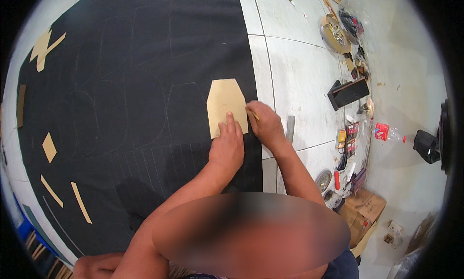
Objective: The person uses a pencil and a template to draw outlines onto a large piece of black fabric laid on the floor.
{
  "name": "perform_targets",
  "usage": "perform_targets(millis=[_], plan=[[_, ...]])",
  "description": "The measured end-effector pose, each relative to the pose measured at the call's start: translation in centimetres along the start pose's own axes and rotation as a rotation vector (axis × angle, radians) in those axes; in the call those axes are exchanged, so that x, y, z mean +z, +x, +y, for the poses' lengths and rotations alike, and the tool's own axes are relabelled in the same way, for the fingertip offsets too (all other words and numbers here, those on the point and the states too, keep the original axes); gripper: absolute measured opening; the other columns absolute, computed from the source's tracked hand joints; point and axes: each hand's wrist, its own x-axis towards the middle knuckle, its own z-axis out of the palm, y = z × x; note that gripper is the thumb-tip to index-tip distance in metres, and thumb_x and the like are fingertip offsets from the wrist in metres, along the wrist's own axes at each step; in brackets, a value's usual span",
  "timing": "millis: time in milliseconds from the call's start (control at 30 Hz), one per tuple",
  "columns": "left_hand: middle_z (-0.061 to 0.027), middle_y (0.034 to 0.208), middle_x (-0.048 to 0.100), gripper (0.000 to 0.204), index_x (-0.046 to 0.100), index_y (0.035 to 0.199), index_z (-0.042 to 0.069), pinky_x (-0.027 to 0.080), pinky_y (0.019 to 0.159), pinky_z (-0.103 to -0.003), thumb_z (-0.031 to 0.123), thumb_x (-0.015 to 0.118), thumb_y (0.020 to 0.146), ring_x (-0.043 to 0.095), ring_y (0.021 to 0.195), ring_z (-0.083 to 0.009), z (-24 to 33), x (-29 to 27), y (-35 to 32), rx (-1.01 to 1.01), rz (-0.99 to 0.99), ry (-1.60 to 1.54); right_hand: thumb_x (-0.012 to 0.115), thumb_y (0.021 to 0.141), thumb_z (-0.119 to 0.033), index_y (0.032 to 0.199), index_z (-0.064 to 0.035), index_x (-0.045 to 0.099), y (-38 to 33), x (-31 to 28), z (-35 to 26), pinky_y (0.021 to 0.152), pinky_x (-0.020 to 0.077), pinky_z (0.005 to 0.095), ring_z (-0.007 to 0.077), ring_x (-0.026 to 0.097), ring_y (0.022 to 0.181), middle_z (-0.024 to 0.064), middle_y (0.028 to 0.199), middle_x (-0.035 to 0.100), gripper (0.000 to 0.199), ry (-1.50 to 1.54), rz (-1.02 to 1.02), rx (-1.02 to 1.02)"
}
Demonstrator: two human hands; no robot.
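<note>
A tan card template (226, 94) with cut upper corners lies flat on a wide black cloth (140, 81) near its right edge. My left hand (227, 146) presses the template's lower part, fingers stretched out with nothing held. My right hand (266, 124) is closed around a slim yellow pencil (256, 116), close against the template's right edge; its tip is hidden. Pale outlines and rows of lines are drawn over the cloth, one outline just left of the template.
Several card pieces (49, 147) rest along the cloth's left side. On the white tiles to the right are a metal ruler (290, 128), a black stand (349, 94), a plastic bottle (386, 132), a round tray (334, 35) of small items and a cardboard box (362, 211).
</note>
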Motion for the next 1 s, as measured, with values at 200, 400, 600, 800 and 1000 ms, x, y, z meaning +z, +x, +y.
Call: perform_targets(millis=[200, 400, 600, 800, 1000], plan=[[-0.0324, 0.159, 0.035, 0.066, 0.042, 0.145, -0.016, 0.064, 0.091, -0.039, 0.008, 0.064, 0.087, 0.053, 0.132, -0.0435, -0.2, 0.4, -0.4, 0.003, 0.064, -0.061, 0.065, 0.096, -0.008, 0.107, -0.0033, 0.065, -4.0, -0.7, -1.0, 0.083, 0.0565, 0.0461, 0.0373, 0.069, 0.094, 0.0157, 0.101, 0.071, 0.011, -0.032, -0.065, -0.040], [-0.0322, 0.159, 0.034, 0.069, 0.045, 0.151, -0.005, 0.063, 0.092, -0.040, 0.006, 0.066, 0.086, 0.051, 0.135, -0.0459, -0.1, -0.5, -0.3, 0.030, 0.055, -0.098, 0.066, 0.096, -0.007, 0.107, -0.0033, 0.068, -1.2, 0.2, 0.2, 0.084, 0.0571, 0.0444, 0.0359, 0.071, 0.095, 0.0149, 0.102, 0.072, 0.012, -0.031, 0.059, -0.038], [-0.0303, 0.163, 0.030, 0.063, 0.044, 0.156, 0.002, 0.062, 0.095, -0.038, 0.016, 0.061, 0.097, 0.049, 0.139, -0.0419, 0.0, -0.7, -0.1, -0.007, -0.066, -0.067, 0.067, 0.097, -0.010, 0.107, -0.0037, 0.069, -4.7, -1.0, -0.9, 0.083, 0.0572, 0.0444, 0.0358, 0.071, 0.094, 0.0145, 0.103, 0.073, 0.012, 0.032, -0.088, 0.070], [-0.0294, 0.163, 0.031, 0.060, 0.046, 0.155, 0.002, 0.062, 0.094, -0.035, 0.017, 0.060, 0.098, 0.050, 0.138, -0.0404, -0.1, -0.2, 0.2, 0.002, -0.039, -0.011, 0.067, 0.097, -0.011, 0.106, -0.0045, 0.068, -4.7, -1.4, -1.2, 0.081, 0.0566, 0.0447, 0.0366, 0.070, 0.093, 0.0149, 0.099, 0.073, 0.011, 0.052, -0.089, 0.128], [-0.0313, 0.159, 0.033, 0.067, 0.048, 0.150, 0.000, 0.064, 0.089, -0.041, 0.006, 0.067, 0.085, 0.054, 0.130, -0.0437, -0.5, 0.2, -0.1, -0.004, 0.051, -0.107, 0.068, 0.097, -0.011, 0.106, -0.0044, 0.068, -4.5, -1.6, -1.4, 0.080, 0.0564, 0.0451, 0.0367, 0.070, 0.092, 0.0150, 0.097, 0.073, 0.012, 0.055, -0.146, 0.111]])
